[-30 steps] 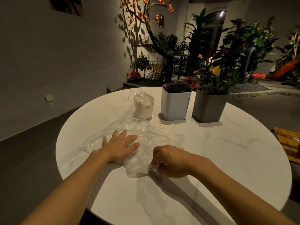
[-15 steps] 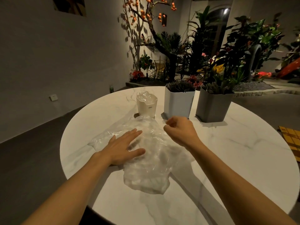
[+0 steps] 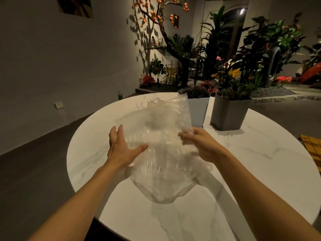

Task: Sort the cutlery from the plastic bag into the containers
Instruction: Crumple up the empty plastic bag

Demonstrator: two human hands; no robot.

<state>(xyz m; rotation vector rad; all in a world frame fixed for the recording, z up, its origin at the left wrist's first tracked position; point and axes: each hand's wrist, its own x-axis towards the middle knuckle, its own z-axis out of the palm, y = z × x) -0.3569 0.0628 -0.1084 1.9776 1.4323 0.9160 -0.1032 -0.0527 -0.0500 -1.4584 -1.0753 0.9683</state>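
Note:
A clear, crumpled plastic bag [image 3: 161, 159] hangs lifted over the middle of the round white marble table [image 3: 264, 164]. My right hand [image 3: 201, 145] is shut on the bag's right edge. On the bag's left side lies my left hand [image 3: 121, 150], its fingers spread. I cannot make out any cutlery inside the bag. Behind it stand a white square container [image 3: 198, 112] and a grey square container [image 3: 227, 115], both holding dark cutlery. Tips of clear plastic cutlery [image 3: 153, 101] show above the bag; the small cup under them is hidden.
A planted bed with trees and flowers [image 3: 225, 66] lies beyond the table's far edge. A grey wall [image 3: 52, 66] runs along the left. A yellow grid mat [image 3: 311, 148] lies on the floor at the right.
The bag, first flat under both hands, has been raised off the table by my right hand. My left hand has lifted from pressing it down to its left side.

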